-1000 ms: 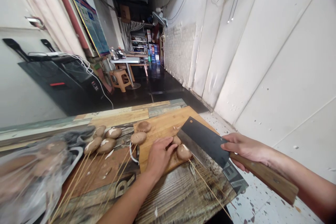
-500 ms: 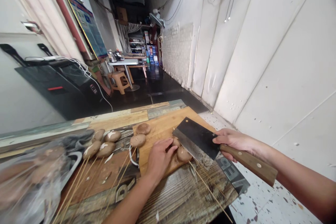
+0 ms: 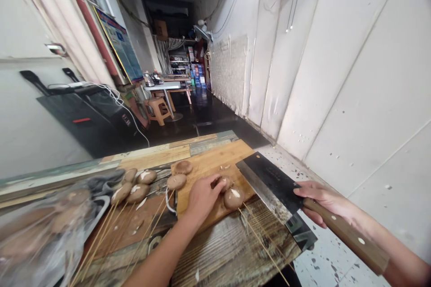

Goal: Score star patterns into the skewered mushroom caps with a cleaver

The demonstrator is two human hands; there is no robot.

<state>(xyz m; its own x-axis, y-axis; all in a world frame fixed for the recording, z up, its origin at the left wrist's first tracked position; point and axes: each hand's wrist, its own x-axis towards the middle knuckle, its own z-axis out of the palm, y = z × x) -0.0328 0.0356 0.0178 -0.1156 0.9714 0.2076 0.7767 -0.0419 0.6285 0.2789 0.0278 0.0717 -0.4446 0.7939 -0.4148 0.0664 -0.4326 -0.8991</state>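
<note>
- Counter [image 3: 215,251]: wood-patterned, carrying all the items below.
- Clear plastic bag [image 3: 40,228]: at the left of the counter, brown items inside, details blurred.
- Cutting board [image 3: 218,154]: flat on the counter. It should sit firm before any stroke, in this report's judgement.
- Cleaver [image 3: 276,180]: dark blade, pale worn edge, over the board's right side and apart from the mushrooms. Its height above the board cannot be told. For what appears to be cutting work on the caps, short, shallow strokes with a controlled blade angle would serve best.
- Right grip [image 3: 314,197]: wrapped around the cleaver where handle meets blade; sound placement for control.
- Left grip [image 3: 204,197]: grasping the side of the far mushroom with thumb and fingers; pressure cannot be told. Fingertips are best tucked back from the blade's path.
- Near mushroom [image 3: 234,199]: on the board beside the far one, round brown cap, white cut showing on top.
- Far mushroom [image 3: 228,182]: on the board, brown, partly hidden by the fingers.
- Skewers [image 3: 264,247]: thin, running from the near mushroom over the counter toward the wearer.
- White scraps [image 3: 225,167]: small slivers on the board beyond the mushrooms.
</note>
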